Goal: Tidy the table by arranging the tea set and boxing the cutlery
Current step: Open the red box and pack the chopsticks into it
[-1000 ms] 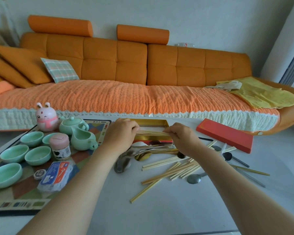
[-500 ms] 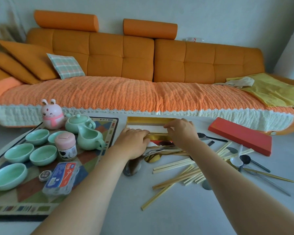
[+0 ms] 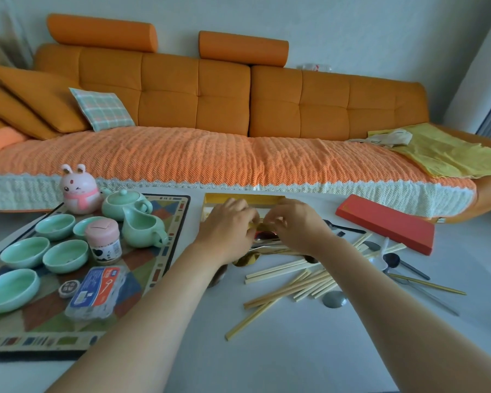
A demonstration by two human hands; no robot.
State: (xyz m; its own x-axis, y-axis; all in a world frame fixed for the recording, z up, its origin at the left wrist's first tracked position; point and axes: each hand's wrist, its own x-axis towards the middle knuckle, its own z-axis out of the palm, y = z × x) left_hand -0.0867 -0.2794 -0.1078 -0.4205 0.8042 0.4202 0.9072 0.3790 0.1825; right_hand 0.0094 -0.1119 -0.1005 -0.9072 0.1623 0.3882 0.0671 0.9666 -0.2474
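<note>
**Box** [image 3: 210,199]: gold, open, stood on the table [image 3: 295,353] between the mat [image 3: 150,262] and a red lid [image 3: 384,222], which lay apart to the right. Its contents were mostly hidden by the hands.

**Left hand** [image 3: 227,226], **right hand** [image 3: 296,225]: met over the box's near edge, fingers bent. Whether they pinched cutlery or the edge itself could not be told.

**Chopsticks** [image 3: 287,289]: a loose heap outside the box, not yet packed.

**Spoons** [image 3: 391,261]: several lay scattered by the heap and to its right, also unpacked.

**Teapot** [image 3: 122,200], **pitcher** [image 3: 141,229], **cups** [image 3: 65,255]: grouped on the mat, mixed with a rabbit figure [image 3: 78,188], a pink jar [image 3: 104,243] and a plastic packet [image 3: 97,290].

**Judgement:** boxing looked barely begun. The tea set seemed roughly gathered, and the lid was off.
</note>
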